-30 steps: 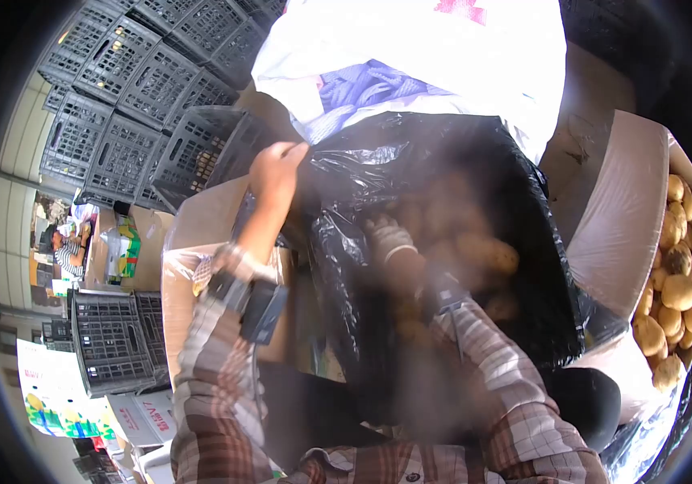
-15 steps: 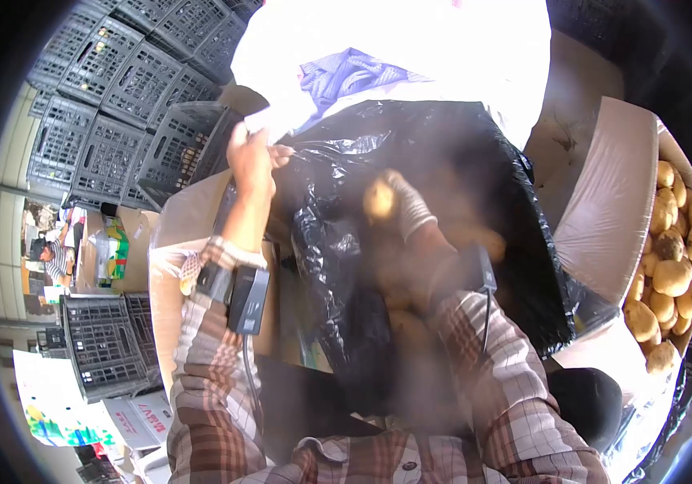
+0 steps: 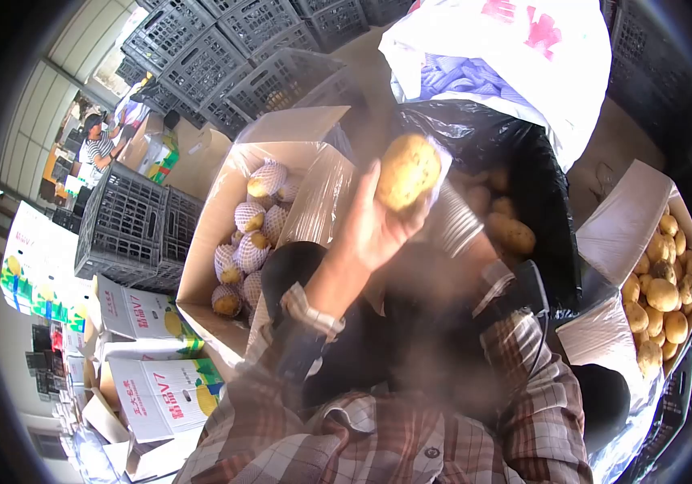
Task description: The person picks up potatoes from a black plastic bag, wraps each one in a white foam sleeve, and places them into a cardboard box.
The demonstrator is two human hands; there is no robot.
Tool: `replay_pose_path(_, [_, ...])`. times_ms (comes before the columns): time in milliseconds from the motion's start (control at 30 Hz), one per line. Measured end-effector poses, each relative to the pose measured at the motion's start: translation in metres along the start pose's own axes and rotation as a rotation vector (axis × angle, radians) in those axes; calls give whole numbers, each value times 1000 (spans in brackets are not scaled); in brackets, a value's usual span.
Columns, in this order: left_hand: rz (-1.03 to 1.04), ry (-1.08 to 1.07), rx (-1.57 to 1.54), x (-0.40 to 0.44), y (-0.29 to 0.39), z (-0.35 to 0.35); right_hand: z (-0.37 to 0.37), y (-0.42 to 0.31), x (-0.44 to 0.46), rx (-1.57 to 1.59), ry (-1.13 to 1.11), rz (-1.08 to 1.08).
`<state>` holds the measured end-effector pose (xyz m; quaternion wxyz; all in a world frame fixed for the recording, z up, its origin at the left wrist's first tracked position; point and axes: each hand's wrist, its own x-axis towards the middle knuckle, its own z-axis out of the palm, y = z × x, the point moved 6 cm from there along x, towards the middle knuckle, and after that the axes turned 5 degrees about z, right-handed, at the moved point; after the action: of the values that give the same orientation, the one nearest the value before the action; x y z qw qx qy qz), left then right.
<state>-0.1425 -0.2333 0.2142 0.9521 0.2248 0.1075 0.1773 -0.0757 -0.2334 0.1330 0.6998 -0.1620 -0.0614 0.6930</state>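
A large yellow potato (image 3: 407, 169) is raised in front of me, between my hands. My bare left hand (image 3: 374, 224) is closed around its lower left side, thumb up along it. My right hand (image 3: 452, 216), in a whitish glove, meets the potato from the right; its fingers are mostly hidden behind it. A pale, thin edge shows along the potato's right side; glove or foam net, I cannot tell which. Below, a box lined with a black plastic bag (image 3: 560, 234) holds loose potatoes (image 3: 511, 232). Left of my hands, a cardboard box (image 3: 209, 234) contains several potatoes in white foam nets (image 3: 252, 252).
A white sack (image 3: 515, 48) with purplish foam nets (image 3: 463, 77) lies at the far side. Another carton of bare potatoes (image 3: 662, 296) stands right. Black crates (image 3: 201, 56) are stacked behind, and printed cartons (image 3: 160, 395) sit left. A person (image 3: 100, 145) works in the background.
My view has turned left, showing the box of netted potatoes. My right hand has lifted the potato from above the black bag; my left hand has left the sack and come to it.
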Motion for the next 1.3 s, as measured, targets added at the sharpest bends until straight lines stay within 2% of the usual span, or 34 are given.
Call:
replay_pose_path(33, [-61,-4,-19,-14,-5,0,-21,21,20,44,-191,28])
replay_pose_path(67, [-59,47,-1,-25,-4,-13,-20,-3,10,-281,55,-553])
replay_pose_path(100, [-34,72,33,-35,2,-14,-2,-5,0,-282,67,-568])
replay_pose_path(133, [-56,125,14,-46,11,-19,23,-5,-14,-84,-34,-427])
replay_pose_path(167, [10,164,106,-54,25,-21,41,-1,-22,115,-135,-290])
replay_pose_path(233, [250,209,382,-65,62,-21,55,-14,-20,0,-36,-578])
replay_pose_path(267, [348,321,434,-71,78,-23,76,-15,-36,-195,126,-648])
replay_pose_path(300, [433,288,640,-73,95,-24,103,-14,-50,-508,164,-794])
replay_pose_path(333, [583,294,1012,-80,105,-7,118,1,-46,-627,8,-737])
replay_pose_path(367, [692,377,1196,-81,119,-19,152,10,-64,-1160,18,-978])
replay_pose_path(400, [735,302,1220,-78,130,-23,152,32,-54,-1161,-19,-1012])
replay_pose_path(433, [778,226,1241,-73,139,-24,158,46,-49,-1258,-37,-884])
replay_pose_path(467, [764,220,1242,-68,143,-24,154,49,-39,-1167,-69,-873])
replay_pose_path(500, [758,327,1220,-65,150,-26,146,50,-29,-1074,-103,-859])
replay_pose_path(533, [752,436,1197,-63,159,-32,131,40,-22,-1202,13,-933])
replay_pose_path(567, [742,436,1199,-56,176,-50,116,22,-14,-1330,131,-1002])
replay_pose_path(600, [641,524,1068,-48,198,-93,85,-1,-1,-1516,402,-887])
replay_pose_path(633, [541,608,935,-41,215,-129,63,-30,1,-1359,427,-883])
replay_pose_path(667, [328,785,878,-37,219,-157,38,-55,-3,-1327,584,-728])
replay_pose_path(700, [328,780,882,-37,234,-182,7,-78,-2,-1403,772,-611])
replay_pose_path(733, [192,772,1404,-35,252,-206,-39,-98,8,-1470,913,-373])
replay_pose_path(767, [35,727,1922,-24,262,-214,-77,-112,6,-1495,1048,-238])
replay_pose_path(800, [511,605,1928,-12,257,-184,-91,-121,-11,-1575,1141,-263])
replay_pose_path(833, [518,605,1933,4,238,-158,-113,-127,-9,-1561,1091,173])
replay_pose_path(867, [571,502,1926,26,211,-113,-134,-127,0,-1870,1003,180])
replay_pose_path(900, [618,402,1918,48,185,-77,-185,-134,-2,-1645,1266,196])
replay_pose_path(933, [519,317,1830,75,159,-62,-201,-132,-5,-1658,1358,122])
replay_pose_path(967, [420,233,1739,103,135,-52,-224,-128,3,-1654,1350,121])
replay_pose_path(1033, [361,73,1736,162,96,-37,-270,-122,11,-1558,1485,201])
replay_pose_path(1067, [468,-11,1900,192,85,-25,-247,-118,7,-1690,1532,187])
replay_pose_path(1100, [578,-103,2056,221,73,-16,-240,-114,8,-1682,1538,187])
replay_pose_path(1167, [809,-204,2115,271,56,-5,-235,-116,13,-1914,1595,236])
replay_pose_path(1233, [956,-258,2189,304,36,5,-259,-116,21,-1898,1666,170])
replay_pose_path(1300, [1022,-268,2267,325,20,8,-265,-118,26,-1832,1563,223])
